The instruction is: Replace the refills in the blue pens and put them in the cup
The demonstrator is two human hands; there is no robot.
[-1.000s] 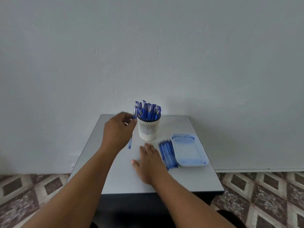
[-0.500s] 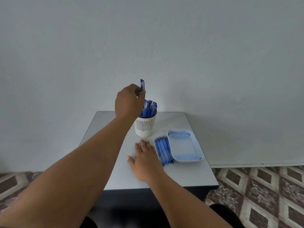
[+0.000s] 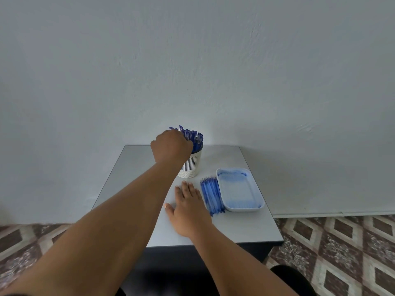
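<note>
A white slotted cup [image 3: 192, 165] stands at the back of the small grey table [image 3: 245, 227], packed with several blue pens [image 3: 195, 137]. My left hand [image 3: 171, 146] hovers over the cup's left rim with fingers curled round a blue pen [image 3: 180, 128], whose cap pokes up above my knuckles among the other pens. My right hand [image 3: 188, 208] lies flat on the table, fingers straight, holding nothing. Just right of it lies a row of several blue refills [image 3: 211, 195].
A pale blue rectangular tray [image 3: 259, 205] sits at the table's right side, touching the refills. A plain wall rises right behind the table. Patterned floor tiles [image 3: 342, 253] surround it.
My left hand lifted a blue pen from the table beside the cup, raised it above the cup, and has now lowered it into the cup. My right hand stayed flat.
</note>
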